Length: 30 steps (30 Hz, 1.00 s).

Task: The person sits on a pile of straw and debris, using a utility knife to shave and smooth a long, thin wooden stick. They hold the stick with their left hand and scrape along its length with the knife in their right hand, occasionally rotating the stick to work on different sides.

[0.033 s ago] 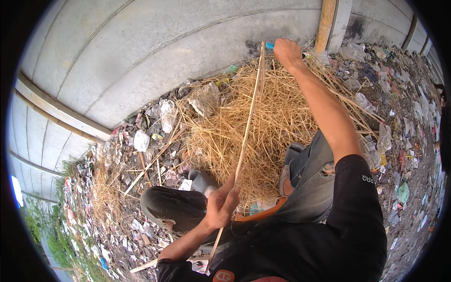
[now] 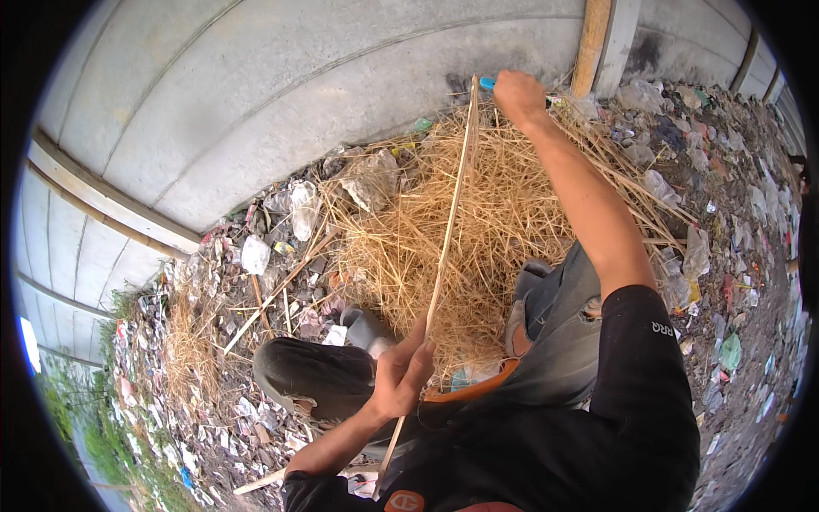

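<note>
A long, thin, pale strip of wood or bamboo (image 2: 452,213) slants from my lap up toward the concrete wall. My left hand (image 2: 403,375) is closed round its lower part, in front of my body. At the strip's far end, my right hand (image 2: 519,96) grips a tool with a blue part (image 2: 487,84). The blue tip pokes out beside the strip's end, and a dark end shows on the other side of the fist. The fist hides most of this tool, so its kind is unclear. Under the strip lies a heap of straw-like shavings (image 2: 512,188).
A grey concrete wall (image 2: 324,94) with a bamboo post (image 2: 589,47) rises close behind the heap. Plastic scraps and other litter (image 2: 725,196) cover the ground. Loose sticks (image 2: 277,294) lie at the left. My bent knees (image 2: 311,375) flank the heap's near side.
My right hand and the blue tool have shifted very slightly to the left, along with the strip's far end. My left hand keeps its hold.
</note>
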Each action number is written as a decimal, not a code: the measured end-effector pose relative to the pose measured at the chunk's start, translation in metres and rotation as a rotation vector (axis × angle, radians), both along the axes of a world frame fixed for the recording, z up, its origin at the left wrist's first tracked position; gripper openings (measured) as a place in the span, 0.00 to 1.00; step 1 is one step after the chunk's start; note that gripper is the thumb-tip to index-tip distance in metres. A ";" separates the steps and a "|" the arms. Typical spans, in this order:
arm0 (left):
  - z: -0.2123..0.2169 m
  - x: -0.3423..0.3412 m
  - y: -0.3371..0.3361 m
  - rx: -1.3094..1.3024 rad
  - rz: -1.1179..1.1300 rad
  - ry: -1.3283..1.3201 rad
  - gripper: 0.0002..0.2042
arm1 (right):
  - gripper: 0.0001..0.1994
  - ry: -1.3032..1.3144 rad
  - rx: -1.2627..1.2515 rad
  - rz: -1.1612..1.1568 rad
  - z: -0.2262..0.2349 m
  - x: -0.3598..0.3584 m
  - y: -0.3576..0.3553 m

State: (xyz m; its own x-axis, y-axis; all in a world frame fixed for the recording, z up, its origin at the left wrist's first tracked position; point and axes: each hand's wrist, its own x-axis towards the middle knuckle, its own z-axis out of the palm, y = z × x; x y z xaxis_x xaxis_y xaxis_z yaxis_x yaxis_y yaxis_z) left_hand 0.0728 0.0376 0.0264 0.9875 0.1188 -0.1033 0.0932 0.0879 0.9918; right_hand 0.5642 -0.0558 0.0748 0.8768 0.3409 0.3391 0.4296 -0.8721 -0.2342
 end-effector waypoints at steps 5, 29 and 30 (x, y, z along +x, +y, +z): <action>-0.007 -0.006 0.003 -0.101 -0.006 0.001 0.28 | 0.10 0.059 0.030 0.050 0.002 -0.006 0.009; -0.041 -0.028 0.024 -0.181 0.087 0.024 0.15 | 0.28 -0.099 0.272 0.620 0.001 -0.023 -0.017; -0.042 -0.029 0.024 -0.150 0.085 0.030 0.15 | 0.28 -0.105 0.234 0.612 -0.001 -0.025 -0.015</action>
